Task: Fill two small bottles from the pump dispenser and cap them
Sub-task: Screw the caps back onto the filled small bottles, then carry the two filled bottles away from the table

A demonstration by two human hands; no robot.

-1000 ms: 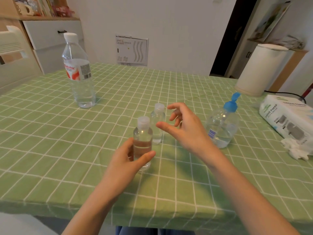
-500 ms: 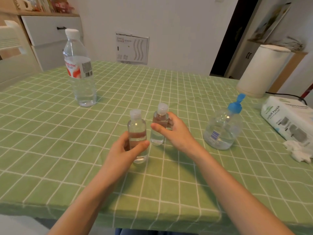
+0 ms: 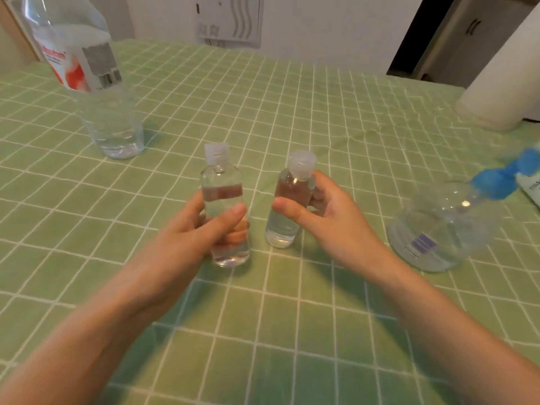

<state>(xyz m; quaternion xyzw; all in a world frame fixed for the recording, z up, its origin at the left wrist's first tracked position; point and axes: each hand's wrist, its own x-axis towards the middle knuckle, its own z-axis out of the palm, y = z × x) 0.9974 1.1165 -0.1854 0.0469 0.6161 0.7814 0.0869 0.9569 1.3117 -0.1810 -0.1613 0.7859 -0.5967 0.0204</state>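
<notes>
In the head view we see that the right hand, which one second ago was open in the air above the table, has now closed around the right small bottle, thumb in front and fingers behind. The left hand keeps its grip around the left small bottle, as it did before. The camera has also come nearer to the table. We judge from this that both bottles are already filled and capped, and the task is near its end.

Both bottles are clear plastic with whitish caps on top, and each holds a clear liquid. The left one stands upright on the green checked tablecloth; the right one is tilted a little, and we cannot tell if its bottom touches the cloth. They are near each other but apart. The pump dispenser with its blue head stands to the right, well apart from the right hand
</notes>
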